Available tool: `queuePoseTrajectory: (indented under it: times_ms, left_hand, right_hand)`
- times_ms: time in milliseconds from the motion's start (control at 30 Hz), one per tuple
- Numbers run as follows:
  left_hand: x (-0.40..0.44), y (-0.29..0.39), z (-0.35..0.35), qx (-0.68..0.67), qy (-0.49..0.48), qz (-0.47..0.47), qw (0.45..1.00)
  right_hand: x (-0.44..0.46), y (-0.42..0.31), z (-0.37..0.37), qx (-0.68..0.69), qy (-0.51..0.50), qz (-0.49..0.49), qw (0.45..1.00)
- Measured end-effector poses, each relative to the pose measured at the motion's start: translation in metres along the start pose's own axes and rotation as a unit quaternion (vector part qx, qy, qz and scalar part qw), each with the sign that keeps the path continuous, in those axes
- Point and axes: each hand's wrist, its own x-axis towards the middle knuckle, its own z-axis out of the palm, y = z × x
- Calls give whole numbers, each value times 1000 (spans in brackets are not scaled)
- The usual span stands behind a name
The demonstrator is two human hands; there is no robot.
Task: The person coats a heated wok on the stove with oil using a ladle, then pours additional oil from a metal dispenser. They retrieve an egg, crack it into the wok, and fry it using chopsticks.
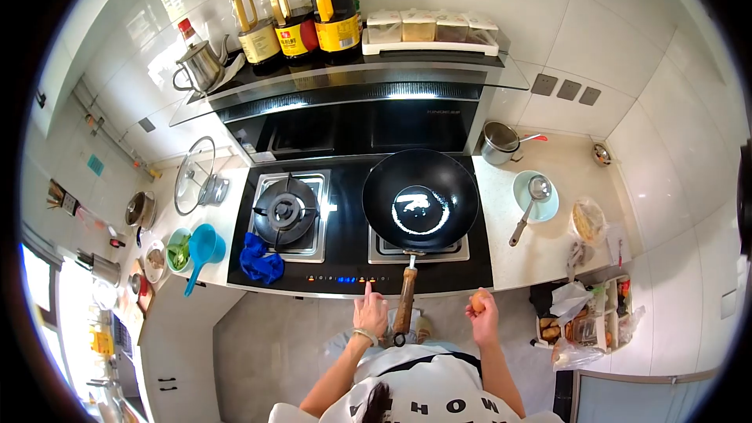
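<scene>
Head view: before the round, wooden-handled wok (419, 176), right hand (486, 318) clamps fingers on an oval egg (478, 301); left hand (370, 313) points, index apart.

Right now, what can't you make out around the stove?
In the head view:
Right steel tray: middle covered by the wok.
Egg: partly hidden by the right hand.
Control panel symbols: too small to read.
Left hand: fingertip contact with the panel unclear from above.
</scene>
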Motion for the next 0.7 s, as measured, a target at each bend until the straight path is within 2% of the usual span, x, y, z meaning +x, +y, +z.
queuePoseTrajectory:
  times_ms: [67, 133, 200, 267, 367, 500, 600, 700]
  left_hand:
    - [1, -18, 9, -32, -24, -10, 999]
    - [4, -33, 20, 18, -16, 3, 1000]
    - [10, -37, 18, 14, -10, -4, 1000]
    - [15, -40, 13, 14, -67, -19, 997]
    - [23, -43, 4, 10, -91, -28, 995]
    - [24, -33, -2, -4, -75, -19, 997]
    - [12, -19, 7, -83, -36, 5, 996]
    - [10, 1, 5, -325, -107, -81, 936]
  right_hand:
    - [-1, -2, 2, -11, -1, 5, 1000]
    - [-1, -1, 2, -10, 0, 8, 1000]
    - [0, -1, 2, -10, 1, 9, 1000]
    - [-1, 1, 2, -12, -4, 6, 1000]
    - [1, 4, 3, -22, 2, 22, 1000]
    - [-1, 3, 12, -21, 4, 30, 999]
    - [-4, 0, 15, -16, -3, 20, 1000]
    - [0, 0, 13, -18, -1, 21, 1000]
